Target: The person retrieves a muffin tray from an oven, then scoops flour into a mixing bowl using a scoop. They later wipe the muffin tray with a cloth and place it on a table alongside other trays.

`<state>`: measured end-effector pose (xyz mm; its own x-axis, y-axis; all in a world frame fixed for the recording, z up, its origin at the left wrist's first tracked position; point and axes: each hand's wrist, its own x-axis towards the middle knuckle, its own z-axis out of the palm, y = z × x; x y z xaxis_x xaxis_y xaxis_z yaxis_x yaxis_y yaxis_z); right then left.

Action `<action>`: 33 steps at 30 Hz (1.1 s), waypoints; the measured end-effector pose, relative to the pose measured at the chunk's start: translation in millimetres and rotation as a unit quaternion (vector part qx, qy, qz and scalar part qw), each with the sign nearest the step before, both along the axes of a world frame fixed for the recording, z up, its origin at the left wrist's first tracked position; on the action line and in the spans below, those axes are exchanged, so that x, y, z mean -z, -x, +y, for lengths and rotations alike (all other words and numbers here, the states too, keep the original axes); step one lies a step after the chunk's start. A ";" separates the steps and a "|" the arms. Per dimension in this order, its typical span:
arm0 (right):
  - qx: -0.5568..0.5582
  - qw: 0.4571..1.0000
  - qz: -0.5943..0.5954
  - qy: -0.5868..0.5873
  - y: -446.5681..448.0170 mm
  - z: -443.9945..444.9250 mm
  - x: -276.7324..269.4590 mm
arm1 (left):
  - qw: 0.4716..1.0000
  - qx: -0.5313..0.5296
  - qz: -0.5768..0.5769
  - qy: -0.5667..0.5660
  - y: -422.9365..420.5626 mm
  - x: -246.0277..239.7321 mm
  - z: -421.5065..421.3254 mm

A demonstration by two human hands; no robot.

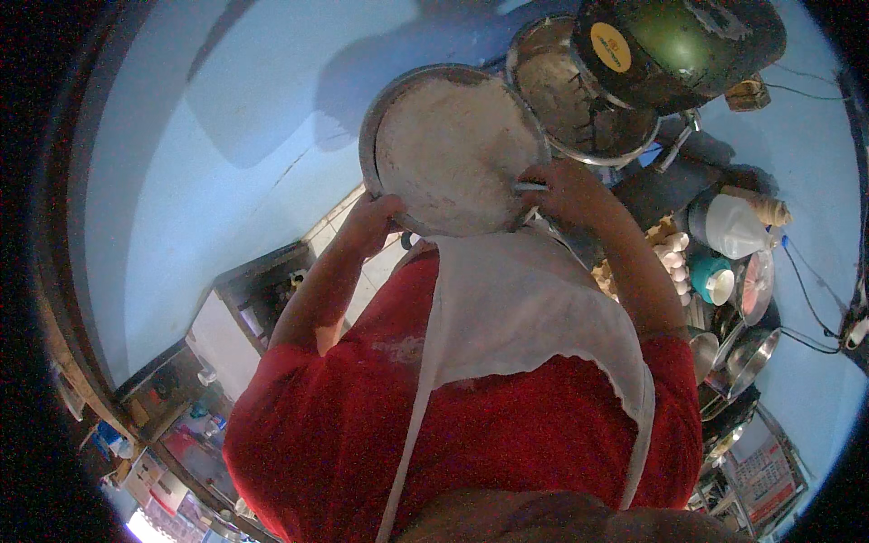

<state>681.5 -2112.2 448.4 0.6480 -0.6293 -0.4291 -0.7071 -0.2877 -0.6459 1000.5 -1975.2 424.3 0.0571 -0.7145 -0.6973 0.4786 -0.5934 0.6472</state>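
Note:
A wide round bowl with a dull metal rim, full of a pale flour-like powder, is held in front of the apron. My left hand grips its lower left rim, thumb over the edge. At the lower right rim is my right hand, closed on the bowl's edge; a short pale strip, perhaps a handle, shows by its fingers. Close beyond the bowl, at upper right, stands a stand mixer with a dark green head. Its steel mixing bowl holds a pale brown mass around a wire-like beater.
On the right are eggs, a translucent plastic jug, a teal container and metal bowls. Cables hang on the blue wall. At lower left stands a white cabinet, with pale floor tiles beyond my left arm.

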 end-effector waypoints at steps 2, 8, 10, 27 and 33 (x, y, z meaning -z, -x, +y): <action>0.031 0.997 -0.011 -0.071 -3.1 -1.5 11.1 | 0.986 0.102 -0.109 0.079 1.2 -5.4 -1.1; 0.091 0.981 -0.104 -0.135 0.9 -0.3 18.8 | 0.989 0.085 -0.119 0.004 -0.3 -0.2 -1.0; 0.147 0.961 -0.088 -0.219 8.3 -3.2 12.4 | 0.986 0.101 -0.122 0.049 -2.1 5.6 1.8; 0.274 0.924 -0.182 -0.194 76.4 -31.9 55.6 | 0.953 0.167 -0.151 0.200 -17.4 42.0 16.9; 0.373 0.761 -0.360 -0.390 100.6 -52.1 114.3 | 0.975 0.097 -0.091 0.175 -6.5 31.1 17.8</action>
<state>580.8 -2164.3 334.1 0.4792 -0.6734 -0.5630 0.1325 0.6895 -0.7120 1007.0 -1957.5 393.2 -0.0031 -0.9168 -0.3994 0.2369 -0.3888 0.8904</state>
